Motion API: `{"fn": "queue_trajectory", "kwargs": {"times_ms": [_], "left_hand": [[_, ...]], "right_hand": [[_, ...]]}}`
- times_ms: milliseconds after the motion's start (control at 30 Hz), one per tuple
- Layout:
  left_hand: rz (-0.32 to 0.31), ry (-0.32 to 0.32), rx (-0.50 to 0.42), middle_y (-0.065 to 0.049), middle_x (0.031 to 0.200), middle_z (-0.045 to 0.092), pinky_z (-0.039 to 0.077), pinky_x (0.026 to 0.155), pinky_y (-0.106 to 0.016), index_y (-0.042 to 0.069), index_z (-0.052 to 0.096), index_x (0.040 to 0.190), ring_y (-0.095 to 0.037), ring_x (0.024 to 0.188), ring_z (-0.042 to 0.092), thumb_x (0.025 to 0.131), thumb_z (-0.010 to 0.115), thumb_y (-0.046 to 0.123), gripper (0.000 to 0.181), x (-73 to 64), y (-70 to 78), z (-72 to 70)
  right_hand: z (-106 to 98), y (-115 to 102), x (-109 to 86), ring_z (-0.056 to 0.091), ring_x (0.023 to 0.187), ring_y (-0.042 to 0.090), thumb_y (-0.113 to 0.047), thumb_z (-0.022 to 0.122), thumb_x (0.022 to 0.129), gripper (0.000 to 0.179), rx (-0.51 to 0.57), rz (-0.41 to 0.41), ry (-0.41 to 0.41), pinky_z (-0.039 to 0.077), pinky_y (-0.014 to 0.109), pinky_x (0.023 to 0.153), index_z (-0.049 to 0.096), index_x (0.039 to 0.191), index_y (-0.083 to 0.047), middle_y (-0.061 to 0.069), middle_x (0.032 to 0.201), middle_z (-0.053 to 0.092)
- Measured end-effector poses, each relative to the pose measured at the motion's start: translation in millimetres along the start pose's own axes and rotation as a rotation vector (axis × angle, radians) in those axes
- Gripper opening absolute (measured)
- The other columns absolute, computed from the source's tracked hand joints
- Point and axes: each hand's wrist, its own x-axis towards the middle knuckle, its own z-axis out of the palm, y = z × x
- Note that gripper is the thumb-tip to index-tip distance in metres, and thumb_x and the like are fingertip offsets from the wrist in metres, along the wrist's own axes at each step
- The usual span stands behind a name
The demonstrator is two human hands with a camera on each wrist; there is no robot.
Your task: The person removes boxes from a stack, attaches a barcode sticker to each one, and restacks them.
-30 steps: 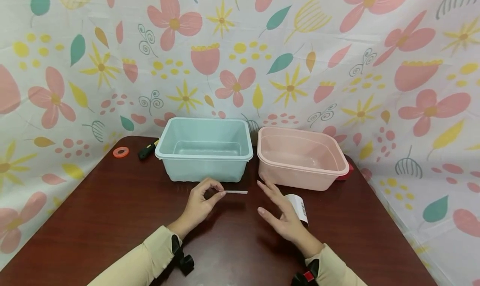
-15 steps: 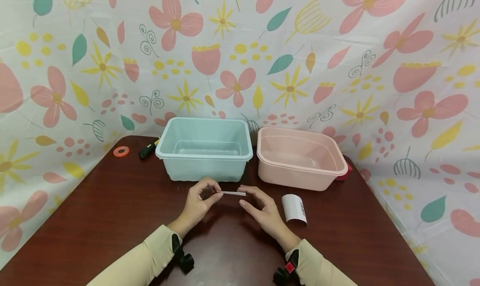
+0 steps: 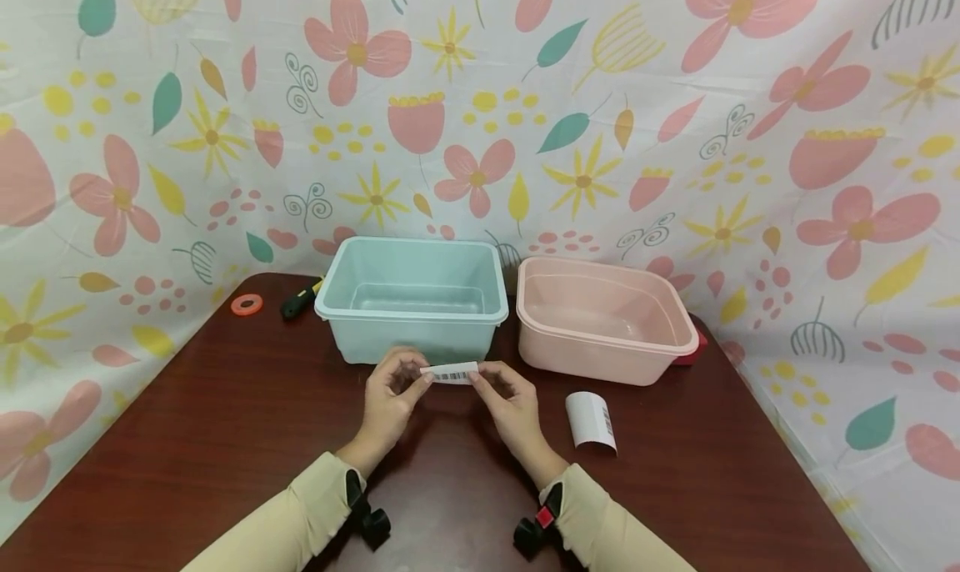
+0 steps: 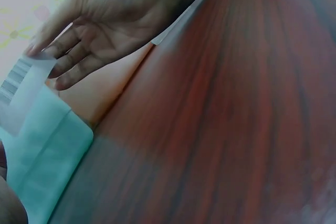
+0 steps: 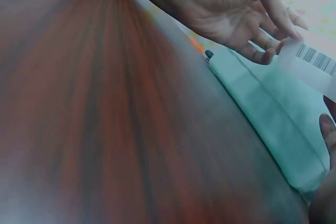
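A small white barcode label (image 3: 451, 373) is stretched between my two hands, in front of the light blue basin (image 3: 408, 338). Its left end is pinched by the thumb and fingers of my left hand (image 3: 388, 401). My right hand (image 3: 516, 407) pinches the opposite end. In the left wrist view the barcode label (image 4: 23, 85) hangs from the right hand (image 4: 113, 17), whose other fingers are loosely bent. The right wrist view shows the left hand (image 5: 226, 9) on the label (image 5: 312, 61). On the table, right of my hands, stands a curved white label piece (image 3: 587, 419) with a printed barcode.
A pink basin (image 3: 592, 351) stands right of the blue one, with a red object (image 3: 692, 351) partly hidden behind it. At the back left lie an orange ring-shaped roll (image 3: 247, 304) and a dark green handle with yellow (image 3: 300, 302). Patterned cloth (image 3: 480, 97) hangs behind the brown table (image 3: 225, 439).
My right hand has moved left, away from the curved label piece, and taken hold of the barcode label's right end. The label has turned from edge-on so its printed face shows.
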Motion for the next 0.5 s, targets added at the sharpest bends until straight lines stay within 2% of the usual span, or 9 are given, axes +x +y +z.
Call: {"fn": "queue_trajectory", "kwargs": {"times_ms": [100, 267, 400, 500], "left_hand": [[-0.067, 0.066, 0.014, -0.027, 0.09, 0.056, 0.048, 0.07, -0.026, -0.014, 0.06, 0.103, -0.023, 0.077, 0.055, 0.084, 0.07, -0.017, 0.021, -0.1, -4.1, -1.5], [-0.188, 0.165, 0.021, -0.021, 0.096, 0.059, 0.049, 0.077, -0.025, -0.012, 0.058, 0.112, -0.02, 0.087, 0.057, 0.091, 0.07, -0.006, 0.025, -0.2, -24.0, -6.8], [-0.237, 0.266, 0.006, -0.016, 0.098, 0.062, 0.05, 0.08, -0.023, -0.009, 0.062, 0.108, -0.017, 0.091, 0.06, 0.09, 0.074, 0.001, 0.024, 3.3, -35.1, -10.2], [-0.258, 0.311, 0.008, -0.011, 0.097, 0.063, 0.05, 0.082, -0.023, -0.007, 0.063, 0.106, -0.015, 0.091, 0.06, 0.089, 0.076, 0.005, 0.024, 6.5, -38.6, -12.6]], "right_hand": [[11, -7, 3.6, 0.063, 0.078, 0.011, 0.003, 0.072, 0.09, 0.011, 0.021, 0.016, 0.027, 0.052, 0.022, 0.07, 0.07, 0.1, 0.008, 0.022, 0.09, 0.07], [25, -2, 8.7, 0.062, 0.075, 0.01, 0.002, 0.072, 0.09, 0.01, 0.027, 0.034, 0.081, 0.051, 0.022, 0.068, 0.071, 0.098, 0.008, 0.022, 0.088, 0.07], [35, 2, 13.3, 0.062, 0.076, 0.01, 0.002, 0.072, 0.09, 0.011, 0.053, 0.049, 0.107, 0.051, 0.022, 0.07, 0.071, 0.098, 0.009, 0.021, 0.089, 0.071], [41, 3, 16.9, 0.064, 0.078, 0.01, 0.001, 0.072, 0.091, 0.012, 0.059, 0.045, 0.105, 0.052, 0.021, 0.071, 0.071, 0.099, 0.009, 0.021, 0.09, 0.072]]}}
